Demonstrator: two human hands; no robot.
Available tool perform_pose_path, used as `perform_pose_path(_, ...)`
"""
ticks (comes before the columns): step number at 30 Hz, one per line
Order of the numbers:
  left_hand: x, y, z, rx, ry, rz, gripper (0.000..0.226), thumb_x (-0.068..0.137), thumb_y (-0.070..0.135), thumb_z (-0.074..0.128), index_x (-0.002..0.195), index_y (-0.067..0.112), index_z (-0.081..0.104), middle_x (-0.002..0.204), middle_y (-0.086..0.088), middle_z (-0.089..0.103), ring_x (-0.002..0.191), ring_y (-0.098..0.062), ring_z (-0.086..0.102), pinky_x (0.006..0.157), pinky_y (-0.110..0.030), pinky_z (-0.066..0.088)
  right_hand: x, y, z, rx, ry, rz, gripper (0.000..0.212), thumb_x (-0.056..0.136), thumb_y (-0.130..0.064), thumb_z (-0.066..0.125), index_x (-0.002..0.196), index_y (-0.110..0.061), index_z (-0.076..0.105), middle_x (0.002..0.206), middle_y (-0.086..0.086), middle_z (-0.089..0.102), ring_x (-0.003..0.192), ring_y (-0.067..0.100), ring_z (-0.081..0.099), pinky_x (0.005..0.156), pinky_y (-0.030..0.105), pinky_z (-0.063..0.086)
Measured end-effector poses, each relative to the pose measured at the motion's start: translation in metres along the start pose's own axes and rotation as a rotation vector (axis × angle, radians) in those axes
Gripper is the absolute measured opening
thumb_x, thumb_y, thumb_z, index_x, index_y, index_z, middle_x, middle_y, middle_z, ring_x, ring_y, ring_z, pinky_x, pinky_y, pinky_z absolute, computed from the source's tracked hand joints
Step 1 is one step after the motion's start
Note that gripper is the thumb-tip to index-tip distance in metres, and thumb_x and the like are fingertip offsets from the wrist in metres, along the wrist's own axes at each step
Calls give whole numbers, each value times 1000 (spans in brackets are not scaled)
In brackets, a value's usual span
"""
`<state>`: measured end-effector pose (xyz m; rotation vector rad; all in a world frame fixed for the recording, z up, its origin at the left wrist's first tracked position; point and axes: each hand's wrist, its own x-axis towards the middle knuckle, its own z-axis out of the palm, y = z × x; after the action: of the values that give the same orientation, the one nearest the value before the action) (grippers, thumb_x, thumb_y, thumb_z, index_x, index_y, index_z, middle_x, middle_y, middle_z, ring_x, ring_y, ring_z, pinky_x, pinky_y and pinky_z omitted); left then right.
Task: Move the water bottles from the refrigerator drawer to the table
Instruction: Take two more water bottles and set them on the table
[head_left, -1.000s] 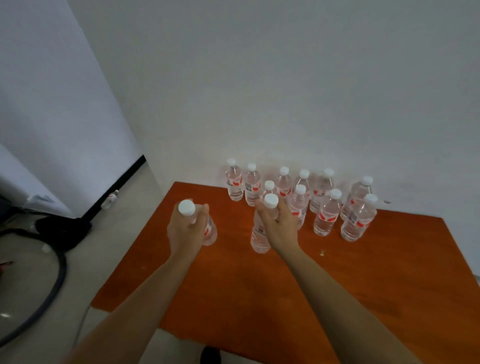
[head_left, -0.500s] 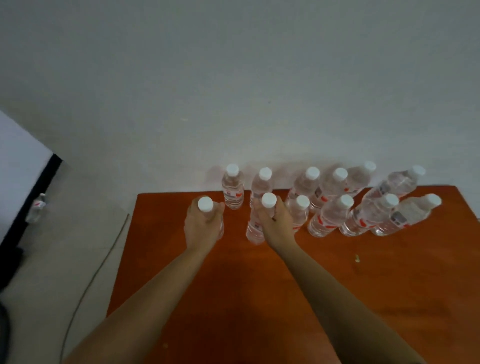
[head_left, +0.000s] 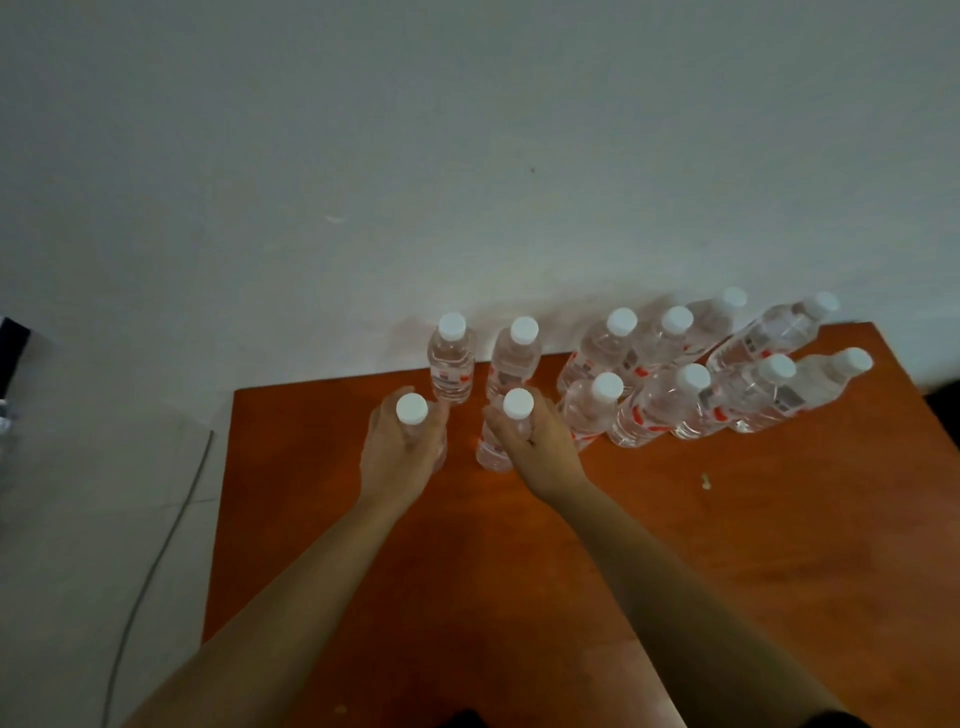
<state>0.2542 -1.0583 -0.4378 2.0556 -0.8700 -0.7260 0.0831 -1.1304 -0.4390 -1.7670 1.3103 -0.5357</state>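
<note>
The person is standing two water bottles on the orange-brown bench (head_left: 675, 545), one in each hand, close to its far edge where the wall rises behind it. The left hand (head_left: 397, 457) is wrapping its grip around the left bottle (head_left: 412, 410) just below the white cap, so most of the clear body is hidden behind the fingers; whether its base is touching the bench cannot be told. The right hand (head_left: 535, 447) is closing its grip from the right side around the right bottle (head_left: 501, 441), whose base seems to be resting on the surface. Both are being held upright near the neck, likely so they come down flat and do not tip. They are being set just in front of two standing bottles (head_left: 452, 358) at the far edge, extending the second row already begun by the cluster of bottles (head_left: 691, 395) toward the far right corner, probably to keep the stock compact and leave the near half free. The fit beside the neighbour on the right is close, so a careless release could knock it. The refrigerator drawer is not in view.
</note>
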Motion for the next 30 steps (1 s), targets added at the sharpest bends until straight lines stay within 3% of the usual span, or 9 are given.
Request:
perform_pose_path(3, -12, 12, -9, -8, -10, 33, 82, 77, 80, 50, 142, 33, 37, 144, 6, 48, 128, -18, 50, 103, -51, 45, -15, -6, -16, -74, -16, -50, 68, 87, -71, 51, 140, -31, 39, 147, -5, 41, 128, 10, 44, 101, 34, 42)
perform_pose_path(5, -26, 28, -10, 26, 18, 90, 84, 81, 79, 49, 148, 30, 32, 151, 3, 41, 135, -21, 44, 108, -51, 40, -30, -6, -33, -74, -4, -73, 73, 87, -74, 49, 145, -32, 34, 153, -7, 34, 132, 11, 42, 104, 38, 42)
perform_pose_path(9, -64, 70, -1, 217, 150, 319, 81, 90, 68, 43, 151, 17, 28, 159, -9, 29, 146, -29, 26, 115, -52, 29, -78, 6, -84, -65, 105, -99, 69, 89, -75, 43, 145, -35, 34, 155, -9, 31, 136, 12, 39, 107, 39, 41)
perform_pose_path(13, -125, 114, 37, 278, 157, 591, 73, 95, 62, 33, 151, 15, 31, 161, -11, 24, 150, -28, 17, 119, -54, 20, -153, 39, -158, -148, 321, -101, 56, 97, -65, 39, 144, -34, 37, 152, -9, 33, 135, 10, 41, 106, 35, 43)
perform_pose_path(17, -226, 167, 103, 327, 63, 837, 70, 98, 59, 25, 153, 16, 27, 163, -9, 17, 152, -24, 7, 121, -53, 12, -268, 94, -244, -427, 600, -43, 58, 100, -59, 38, 151, -34, 26, 161, -1, 20, 148, 19, 22, 118, 43, 28)
perform_pose_path(21, -356, 213, 194, 370, -70, 1045, 71, 98, 61, 19, 157, 20, 20, 165, -6, 8, 152, -21, -3, 121, -55, 9, -410, 165, -336, -649, 821, 94, 71, 98, -65, 29, 157, -27, 17, 166, 9, 4, 153, 26, 0, 123, 50, 11)
perform_pose_path(25, -490, 251, 280, 481, -255, 1244, 73, 97, 66, 13, 158, 26, 5, 166, -6, -7, 152, -21, -12, 121, -55, 3, -547, 231, -415, -729, 1010, 377, 79, 96, -69, 26, 159, -25, 11, 166, 10, -11, 152, 28, -12, 123, 54, 6)
perform_pose_path(30, -624, 298, 364, 538, -403, 1478, 73, 97, 65, 23, 157, 29, 2, 164, -10, -12, 151, -27, -16, 120, -56, 1, -682, 286, -485, -728, 1198, 546, 85, 91, -66, 40, 159, -22, 13, 165, 17, -5, 152, 34, -6, 120, 58, 11)
